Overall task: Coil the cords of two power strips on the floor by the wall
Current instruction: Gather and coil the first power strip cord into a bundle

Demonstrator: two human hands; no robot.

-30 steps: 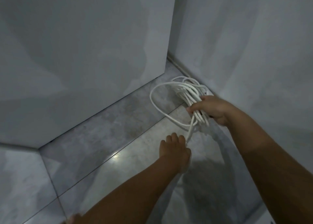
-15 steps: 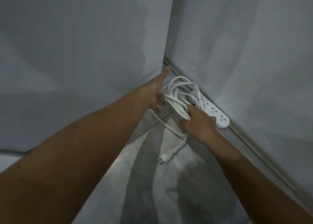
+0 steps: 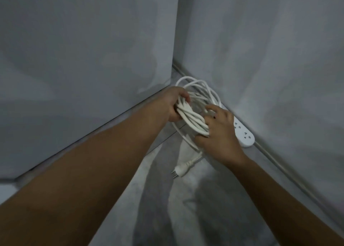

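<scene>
A white cord [image 3: 193,119] is gathered into a loose bundle of several loops in the corner where two walls meet. My left hand [image 3: 172,104] grips the bundle's far left end. My right hand [image 3: 219,132] holds its near right end. The cord's plug [image 3: 181,169] hangs below my right hand, just above the floor. A white power strip [image 3: 243,134] lies on the floor against the right wall, partly hidden behind my right hand. Only one power strip is in view.
Grey walls close in on the left [image 3: 83,59] and right [image 3: 270,59]. A thin conduit [image 3: 279,163] runs along the base of the right wall. Grey floor tiles [image 3: 167,208] stretch toward me between my forearms.
My left hand swung from low on the floor up to the corner and closed on the coil. My right hand shifted along the bundle. The plug end now dangles free.
</scene>
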